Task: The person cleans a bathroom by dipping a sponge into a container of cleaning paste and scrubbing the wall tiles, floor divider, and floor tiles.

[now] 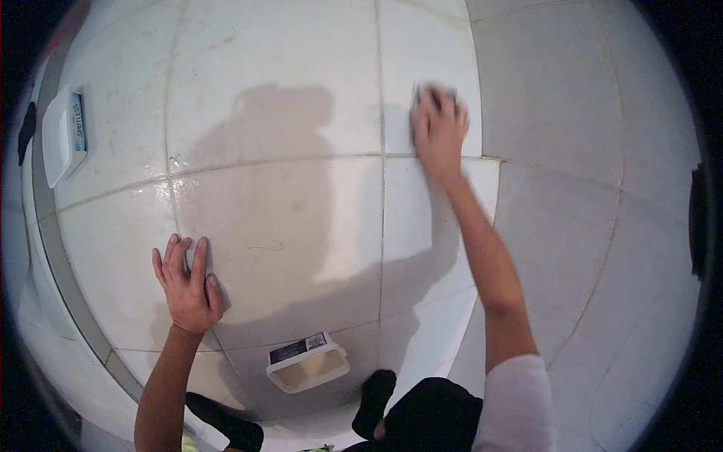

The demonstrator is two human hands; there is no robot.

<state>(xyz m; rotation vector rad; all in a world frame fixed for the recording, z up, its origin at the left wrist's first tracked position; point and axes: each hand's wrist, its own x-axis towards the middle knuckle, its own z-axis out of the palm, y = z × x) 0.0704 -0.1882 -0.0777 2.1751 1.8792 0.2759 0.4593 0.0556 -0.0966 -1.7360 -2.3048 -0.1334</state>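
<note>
My left hand [188, 290] rests on the white tiled floor [279, 226] at the lower left, fingers stretched out and apart, holding nothing. Farther off to the right, my right hand [439, 132] is pressed down on a tile beside a grout line, its fingers curled. Dark patches show between and beside those fingers, but motion blur and the hand itself hide what it grips. Nearer to me than the left hand stands a white plastic tub [346, 360] with a dark label, open at the top; its inside looks pale beige.
At the far left lies a white plastic container [56, 143] with a blue label reading "SPOTLESS", near a grey floor strip [64, 275]. My feet in black socks [374, 403] are at the bottom. Grey tiled surface [553, 113] borders the right side. A thin hair-like strand [265, 246] lies mid-floor.
</note>
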